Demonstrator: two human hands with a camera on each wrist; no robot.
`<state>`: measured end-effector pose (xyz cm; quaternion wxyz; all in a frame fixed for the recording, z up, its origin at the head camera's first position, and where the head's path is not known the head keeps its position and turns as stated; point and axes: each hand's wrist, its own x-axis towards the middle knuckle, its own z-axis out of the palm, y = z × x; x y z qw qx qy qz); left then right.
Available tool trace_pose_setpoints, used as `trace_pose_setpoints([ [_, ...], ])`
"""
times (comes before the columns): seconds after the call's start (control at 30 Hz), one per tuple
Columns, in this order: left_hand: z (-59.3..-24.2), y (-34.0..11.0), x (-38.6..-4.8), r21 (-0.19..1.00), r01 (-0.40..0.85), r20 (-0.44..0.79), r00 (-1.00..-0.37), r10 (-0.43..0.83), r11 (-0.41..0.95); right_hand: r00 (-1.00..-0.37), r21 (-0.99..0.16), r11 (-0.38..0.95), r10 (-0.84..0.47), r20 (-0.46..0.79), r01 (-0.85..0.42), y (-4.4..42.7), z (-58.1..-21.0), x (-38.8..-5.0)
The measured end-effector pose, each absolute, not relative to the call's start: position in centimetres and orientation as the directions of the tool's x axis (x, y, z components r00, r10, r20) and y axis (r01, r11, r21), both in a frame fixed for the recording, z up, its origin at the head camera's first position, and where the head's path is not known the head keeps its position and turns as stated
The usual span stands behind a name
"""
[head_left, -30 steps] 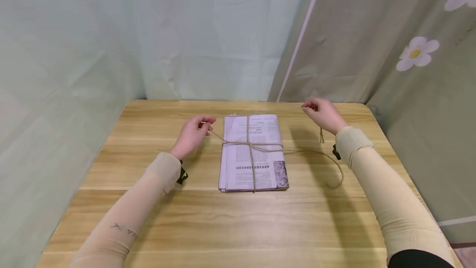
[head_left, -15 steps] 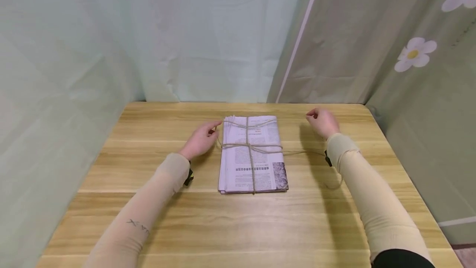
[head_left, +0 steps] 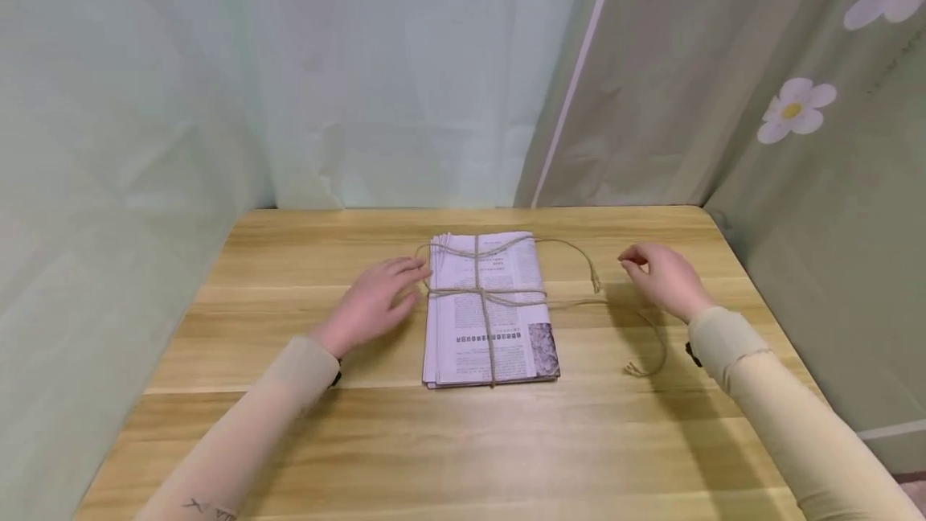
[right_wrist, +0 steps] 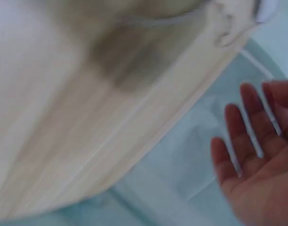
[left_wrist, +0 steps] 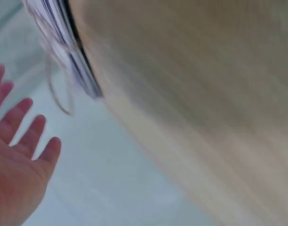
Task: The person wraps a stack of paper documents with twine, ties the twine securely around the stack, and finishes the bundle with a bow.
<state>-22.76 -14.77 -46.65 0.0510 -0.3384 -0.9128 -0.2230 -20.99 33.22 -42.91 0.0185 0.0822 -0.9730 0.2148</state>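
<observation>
A stack of folded newspapers (head_left: pixel 470 350) lies flat on the table, with twine (head_left: pixel 486 324) crossing it lengthwise and widthwise. A further strand sags across its far part, loops out past the left edge and ends in a knotted tip (head_left: pixel 596 283) on the right. My left hand (head_left: pixel 372 300) hovers at the stack's left edge with fingers spread, holding nothing; whether the fingertips touch the twine loop (left_wrist: pixel 52 89) I cannot tell. My right hand (head_left: pixel 665 278) is right of the stack, apart from the twine. Relaxed fingers (right_wrist: pixel 236 127) show in the right wrist view, holding nothing.
The wooden table (head_left: pixel 347 441) has a curtain (head_left: pixel 405 103) behind it and more hanging cloth at both sides. Another twine tail (head_left: pixel 660 340) curves over the tabletop right of the stack, below the right hand.
Both hands have let go of the twine, which has dropped across the stack's far part and onto the table. The right hand has moved right and nearer; the left hand's fingers have spread.
</observation>
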Motion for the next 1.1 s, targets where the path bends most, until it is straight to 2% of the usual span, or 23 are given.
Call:
trace_pose_setpoints([
  [0.1, -46.4, -14.0, -21.2, 0.239, 0.767, 0.249, -0.641, 0.726, 0.596, -0.968, -0.320, 0.914, -0.245, 0.055, -0.249, 34.9, -43.3, -18.7],
  [0.2, -46.1, -13.0, -20.0, 0.147, 0.844, 0.256, -0.536, 0.805, 0.516, -0.941, -0.242, 0.910, -0.335, 0.046, -0.336, 36.5, -43.8, -16.8],
  [0.27, -46.0, -12.3, -19.2, 0.113, 0.875, 0.260, -0.484, 0.836, 0.471, -0.921, -0.191, 0.901, -0.384, 0.066, -0.389, 37.4, -44.1, -15.6],
  [0.37, -46.0, -11.6, -18.1, 0.086, 0.898, 0.245, -0.438, 0.865, 0.431, -0.873, -0.092, 0.871, -0.469, 0.133, -0.482, 38.5, -44.8, -14.2],
  [0.5, -46.3, -11.1, -17.1, 0.095, 0.909, 0.222, -0.416, 0.882, 0.405, -0.800, 0.046, 0.815, -0.576, 0.169, -0.577, 39.0, -45.8, -13.2],
  [0.6, -46.5, -11.0, -16.8, 0.109, 0.910, 0.226, -0.415, 0.881, 0.401, -0.773, 0.101, 0.787, -0.616, 0.149, -0.608, 38.8, -46.3, -13.0],
  [0.87, -46.9, -10.8, -17.0, 0.146, 0.907, 0.263, -0.420, 0.869, 0.395, -0.755, 0.144, 0.757, -0.651, 0.081, -0.637, 38.0, -46.5, -13.4],
  [1.1, -47.4, -11.1, -16.7, 0.204, 0.896, 0.272, -0.438, 0.857, 0.394, -0.679, 0.172, 0.686, -0.727, 0.103, -0.707, 38.2, -46.8, -13.5],
])
